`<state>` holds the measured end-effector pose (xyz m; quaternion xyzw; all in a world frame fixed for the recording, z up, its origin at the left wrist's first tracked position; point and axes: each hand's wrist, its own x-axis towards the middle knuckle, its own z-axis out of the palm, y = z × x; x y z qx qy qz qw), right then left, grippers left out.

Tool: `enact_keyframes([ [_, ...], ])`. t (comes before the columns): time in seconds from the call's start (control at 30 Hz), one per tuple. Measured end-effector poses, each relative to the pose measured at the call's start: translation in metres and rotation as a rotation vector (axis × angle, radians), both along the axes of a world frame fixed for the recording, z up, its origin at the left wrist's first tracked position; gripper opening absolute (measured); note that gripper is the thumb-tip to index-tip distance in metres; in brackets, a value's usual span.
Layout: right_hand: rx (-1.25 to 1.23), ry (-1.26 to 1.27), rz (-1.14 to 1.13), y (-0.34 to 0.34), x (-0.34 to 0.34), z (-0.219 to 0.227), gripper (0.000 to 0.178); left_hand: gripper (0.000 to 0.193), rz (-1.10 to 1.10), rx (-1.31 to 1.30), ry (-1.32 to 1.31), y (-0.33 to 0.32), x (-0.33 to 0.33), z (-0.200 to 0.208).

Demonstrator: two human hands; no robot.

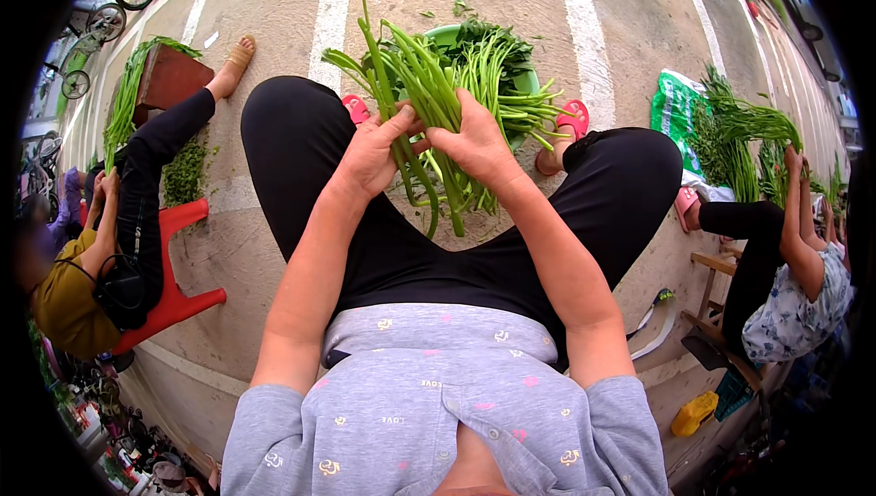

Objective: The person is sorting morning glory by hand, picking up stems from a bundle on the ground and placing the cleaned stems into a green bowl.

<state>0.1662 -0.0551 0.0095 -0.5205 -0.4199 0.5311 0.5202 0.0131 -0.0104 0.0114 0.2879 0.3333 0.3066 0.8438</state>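
Grey fabric (379, 396) is being worn. Green stems (426, 85) are being gripped by the left hand (372, 154) and right hand (474, 147).

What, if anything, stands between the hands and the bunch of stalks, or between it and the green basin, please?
The left hand and right hand hold the bunch of stalks, nothing visible intervening. Only the greens heaped in the green basin, spilling over its right side, might obstruct it.
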Motion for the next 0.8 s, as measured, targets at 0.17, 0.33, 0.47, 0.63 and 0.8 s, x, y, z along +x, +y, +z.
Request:
enact_keyframes([
  [0.17,0.018,-0.183,0.004,0.001,0.000,-0.010,0.040,0.034,-0.053,-0.015,-0.021,0.000,0.000,0.008],
  [0.33,-0.058,0.132,0.006,0.001,0.001,0.010,0.040,0.039,-0.088,-0.010,-0.101,0.000,0.002,0.009],
  [0.47,-0.060,-0.216,0.171,0.000,0.005,0.004,0.040,0.048,-0.142,0.058,-0.020,-0.001,0.002,0.006],
  [0.63,0.112,-0.245,0.222,-0.004,-0.008,0.014,0.049,0.049,-0.096,0.059,0.065,-0.002,0.005,0.002],
  [0.8,-0.082,-0.155,0.209,-0.003,-0.004,0.014,0.058,0.045,0.008,0.035,0.003,0.001,0.002,0.012],
])
